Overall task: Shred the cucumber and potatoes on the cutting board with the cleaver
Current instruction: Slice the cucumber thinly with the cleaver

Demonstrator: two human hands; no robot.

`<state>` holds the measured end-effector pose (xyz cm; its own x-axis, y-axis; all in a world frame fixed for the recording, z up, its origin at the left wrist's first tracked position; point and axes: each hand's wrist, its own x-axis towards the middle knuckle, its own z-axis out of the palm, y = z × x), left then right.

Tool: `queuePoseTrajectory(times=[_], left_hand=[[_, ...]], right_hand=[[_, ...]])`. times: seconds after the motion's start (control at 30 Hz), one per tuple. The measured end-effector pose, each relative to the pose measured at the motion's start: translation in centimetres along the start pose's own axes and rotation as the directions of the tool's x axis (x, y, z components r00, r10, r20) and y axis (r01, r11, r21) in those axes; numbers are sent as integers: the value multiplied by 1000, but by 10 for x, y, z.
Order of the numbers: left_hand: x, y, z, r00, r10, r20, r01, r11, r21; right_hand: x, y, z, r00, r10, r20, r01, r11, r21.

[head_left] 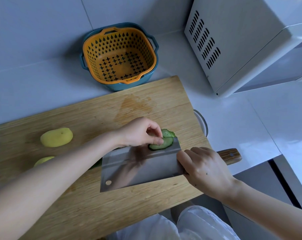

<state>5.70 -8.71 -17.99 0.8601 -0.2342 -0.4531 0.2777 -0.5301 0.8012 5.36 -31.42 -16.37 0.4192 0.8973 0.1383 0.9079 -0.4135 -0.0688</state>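
On the wooden cutting board (77, 196), my right hand (207, 170) grips the cleaver (143, 168) by its wooden handle, the broad steel blade tilted flat side up. A cucumber slice (161, 144) lies on the top edge of the blade, and my left hand (139, 134) pinches it between thumb and fingers. More cucumber slices (167, 133) sit on the board just behind that hand. A peeled yellow potato (56, 137) rests at the board's left. A second potato (42, 161) shows partly behind my left forearm. A bit of green cucumber (96, 164) peeks from under the blade's left end.
An orange colander inside a blue basin (119, 56) stands behind the board. A white microwave (247, 44) fills the back right. A metal rim (201, 122) shows under the board's right edge. The counter edge runs at the right, with my white-clad legs below.
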Motion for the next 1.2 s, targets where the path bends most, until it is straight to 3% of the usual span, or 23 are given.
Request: queuePoseTrajectory(times=[0.17, 0.27, 0.33, 0.43, 0.53, 0.67, 0.73, 0.87, 0.97, 1.1, 1.2], left_hand=[[4, 4, 3, 998, -4, -56, 8, 998, 67], [7, 3, -2, 991, -94, -95, 92, 995, -25], [7, 2, -12, 982, -150, -117, 134, 982, -134], [2, -5, -39, 965, -158, -208, 144, 986, -83], [-8, -21, -64, 952, -139, -272, 159, 986, 52], [-11, -20, -39, 999, -48, -7, 49, 971, 234], [-2, -15, -16, 999, 15, 50, -29, 959, 281], [14, -19, 10, 997, 66, 50, -82, 873, 481], [8, -21, 18, 996, 84, -41, -52, 863, 502], [-6, -30, 27, 964, 160, -212, -18, 837, 548], [-13, -42, 34, 967, 152, -204, -13, 830, 558]], right_hand=[[0, 3, 1, 1000, 8, 14, -8, 1000, 7], [-1, 5, -4, 1000, 23, 4, -23, 1000, 4], [-4, 13, -9, 998, 66, -7, -66, 998, 7], [-13, 34, -22, 976, 216, -13, -216, 976, -31], [-25, 62, -28, 889, 455, -47, -457, 887, -69], [-31, 86, -25, 708, 691, -143, -699, 716, -2], [-26, 88, -23, 650, 743, -159, -749, 662, 34], [-14, 80, -22, 667, 730, -147, -730, 681, 66], [-10, 70, -19, 719, 681, -140, -677, 732, 82], [-9, 61, -14, 729, 677, -102, -668, 736, 113], [-6, 56, -11, 731, 677, -86, -664, 735, 138]])
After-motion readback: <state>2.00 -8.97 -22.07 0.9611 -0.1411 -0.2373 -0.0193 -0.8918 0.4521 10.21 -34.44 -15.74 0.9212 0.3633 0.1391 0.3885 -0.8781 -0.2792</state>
